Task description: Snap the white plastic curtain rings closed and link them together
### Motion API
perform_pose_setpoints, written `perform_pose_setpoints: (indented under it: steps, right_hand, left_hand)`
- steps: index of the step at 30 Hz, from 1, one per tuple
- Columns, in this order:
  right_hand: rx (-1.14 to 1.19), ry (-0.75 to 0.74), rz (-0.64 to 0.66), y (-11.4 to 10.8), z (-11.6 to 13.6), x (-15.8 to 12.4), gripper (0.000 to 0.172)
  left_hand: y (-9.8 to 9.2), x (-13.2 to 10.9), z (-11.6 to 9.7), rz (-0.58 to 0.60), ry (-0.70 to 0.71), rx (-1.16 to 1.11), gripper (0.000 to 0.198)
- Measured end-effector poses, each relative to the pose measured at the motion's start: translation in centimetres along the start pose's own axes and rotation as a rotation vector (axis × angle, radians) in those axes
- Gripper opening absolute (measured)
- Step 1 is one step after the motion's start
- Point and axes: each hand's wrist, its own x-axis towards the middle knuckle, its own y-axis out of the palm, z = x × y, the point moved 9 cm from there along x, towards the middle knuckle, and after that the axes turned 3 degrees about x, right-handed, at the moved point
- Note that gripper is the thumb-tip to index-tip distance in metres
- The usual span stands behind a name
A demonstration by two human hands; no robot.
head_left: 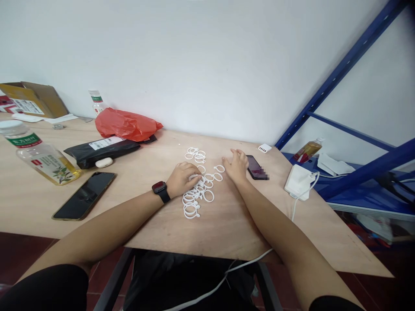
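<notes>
Many white plastic rings, each with a small eyelet like a curtain ring, lie in a loose pile (pixel 191 210) on the wooden table. My left hand (pixel 181 178), with a black watch on the wrist, rests at the pile's left side. Its fingers and thumb curl round a white ring (pixel 195 177), partly hidden by them. To the right of the pile is my right hand (pixel 237 165), fingers apart and nothing seen in it. A single ring (pixel 219 168) lies just left of its fingertips. Farther back sits a smaller ring cluster (pixel 195 154).
A dark phone (pixel 257 167) lies just beyond my right hand. Leftward are another phone (pixel 84 196), a drink bottle (pixel 45 157), a black package (pixel 103 149) and a red bag (pixel 126 124). A white charger with cable (pixel 298 182) lies right, near a blue rack (pixel 343 129).
</notes>
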Motion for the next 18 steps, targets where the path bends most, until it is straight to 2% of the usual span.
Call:
perform_pose_setpoints:
  steps: [4,7,11,14,18]
  right_hand:
    - [-0.070,0.215,0.054,0.1,-5.8,1.4,0.063]
    - [-0.072,0.180,0.097,0.3,-6.8,1.9,0.067]
    - [-0.057,0.056,0.124,1.0,-5.0,1.7,0.067]
    - [-0.006,-0.122,0.155,2.0,-2.1,1.2,0.058]
    - [0.093,-0.354,0.317,4.0,2.0,-0.1,0.044]
  left_hand:
    - [0.2,-0.1,0.1,0.010,-0.007,-0.005,0.017]
    - [0.6,-0.1,0.3,0.042,-0.013,-0.005,0.017]
    - [0.9,-0.1,0.4,0.058,-0.019,-0.005,0.018]
    - [0.9,-0.1,0.6,0.056,-0.028,-0.007,0.018]
    - [1.0,-0.1,0.5,0.071,-0.019,-0.011,0.018]
